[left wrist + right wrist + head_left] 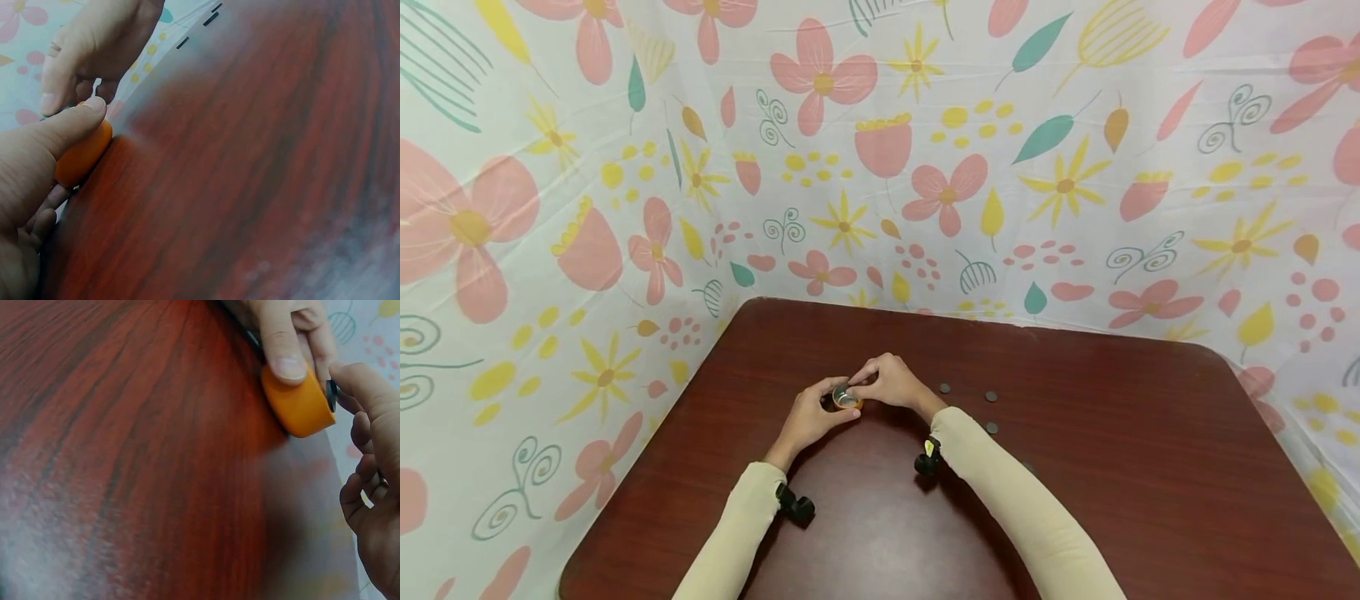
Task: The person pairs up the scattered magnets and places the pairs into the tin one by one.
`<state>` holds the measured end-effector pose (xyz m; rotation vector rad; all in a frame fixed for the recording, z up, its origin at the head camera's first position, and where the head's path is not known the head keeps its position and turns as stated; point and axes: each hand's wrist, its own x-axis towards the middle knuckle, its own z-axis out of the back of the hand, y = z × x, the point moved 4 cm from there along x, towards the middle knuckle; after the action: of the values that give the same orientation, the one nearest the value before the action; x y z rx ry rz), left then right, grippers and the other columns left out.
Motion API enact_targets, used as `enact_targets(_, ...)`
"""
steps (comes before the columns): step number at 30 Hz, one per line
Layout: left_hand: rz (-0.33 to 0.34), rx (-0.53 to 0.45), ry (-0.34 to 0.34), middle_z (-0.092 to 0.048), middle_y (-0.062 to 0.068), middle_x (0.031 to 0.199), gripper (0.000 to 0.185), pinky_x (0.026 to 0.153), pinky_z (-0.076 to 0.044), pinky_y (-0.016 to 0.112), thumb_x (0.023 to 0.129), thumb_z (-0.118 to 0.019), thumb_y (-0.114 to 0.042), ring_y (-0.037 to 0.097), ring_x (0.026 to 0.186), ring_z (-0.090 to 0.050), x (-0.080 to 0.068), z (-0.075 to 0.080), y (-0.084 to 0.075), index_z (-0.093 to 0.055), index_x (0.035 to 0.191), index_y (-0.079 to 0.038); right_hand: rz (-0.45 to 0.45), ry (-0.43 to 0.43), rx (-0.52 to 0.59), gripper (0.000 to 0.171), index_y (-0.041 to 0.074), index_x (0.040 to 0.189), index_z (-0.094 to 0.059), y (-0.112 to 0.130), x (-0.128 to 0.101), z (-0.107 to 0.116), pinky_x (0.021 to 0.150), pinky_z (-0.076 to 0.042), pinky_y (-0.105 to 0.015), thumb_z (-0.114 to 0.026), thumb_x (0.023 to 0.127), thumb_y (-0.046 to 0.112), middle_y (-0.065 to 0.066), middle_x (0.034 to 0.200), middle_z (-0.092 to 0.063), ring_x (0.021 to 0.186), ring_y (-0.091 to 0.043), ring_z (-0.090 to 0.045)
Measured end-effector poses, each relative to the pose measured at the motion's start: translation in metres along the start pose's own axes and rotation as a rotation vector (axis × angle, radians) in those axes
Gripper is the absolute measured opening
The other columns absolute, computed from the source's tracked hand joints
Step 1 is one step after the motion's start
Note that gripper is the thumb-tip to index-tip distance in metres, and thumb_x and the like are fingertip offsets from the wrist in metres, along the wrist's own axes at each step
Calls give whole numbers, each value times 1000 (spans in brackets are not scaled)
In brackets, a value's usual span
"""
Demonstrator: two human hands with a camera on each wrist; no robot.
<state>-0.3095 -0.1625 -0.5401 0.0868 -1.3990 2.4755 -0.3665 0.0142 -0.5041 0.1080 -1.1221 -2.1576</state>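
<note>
Your left hand (808, 417) grips a small orange cup (847, 400) that stands on the dark red wooden table (1112, 467), a little left of the table's middle line and closer to the far edge than to you. In the left wrist view your thumb (59, 128) presses along the cup's (81, 156) orange wall, and the right wrist view shows a fingertip (289, 365) of that hand on the opposite side of the wall, so the fingers are curled round it. Your right hand (891, 382) sits over the cup's mouth with thumb and forefinger pinched together; in the right wrist view a small dark disc (330, 395) shows at the rim of the cup (297, 403), held at your thumb tip (350, 378). I cannot read any brand, label or writing on the cup or the disc; the wall is plain orange.

Three more dark round discs lie loose on the table just to the right of your right hand: one (944, 388) nearest the hand, one (991, 397) farther right, and one (992, 427) closer to you beside your right sleeve (1000, 483). They are apart from one another and from the cup.

The flowered cloth (880, 167) hangs close behind the table's far edge and along its left side. The broad right half of the tabletop and the stretch between your forearms lie bare wood.
</note>
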Motion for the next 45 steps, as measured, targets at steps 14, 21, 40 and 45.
enact_targets(14,-8,-5,0,-66,0,136,69,103,-49,50,82,-88,-35,21,125,-61,0,-1,-1,-62,142,-13,-2,10,-24,17,17,96,-85,-3,-3,-3,65,-53,-25,-86,85,29,5,90,-75,76,-8,-65)
enact_targets(21,-2,-13,1,-65,0,137,68,103,-48,51,83,-88,-34,21,126,-60,0,-1,0,-61,143,-16,21,-23,-21,19,15,99,-84,-3,-5,4,71,-55,-27,-88,84,24,6,90,-73,82,-8,-65)
enact_targets(40,2,-81,-13,-61,4,141,79,104,-45,51,86,-84,-39,23,127,-57,-4,-2,-3,-49,152,-12,-31,-86,73,32,20,117,-77,-3,-75,94,79,-56,-38,-85,87,28,-15,110,-72,95,-23,-67)
enact_targets(45,3,-124,-31,-59,2,144,72,107,-41,52,92,-77,-42,23,130,-54,-7,3,-1,-49,152,-13,-84,-116,4,34,21,119,-76,-11,-114,118,81,-57,-35,-84,87,32,-10,113,-72,94,-16,-68)
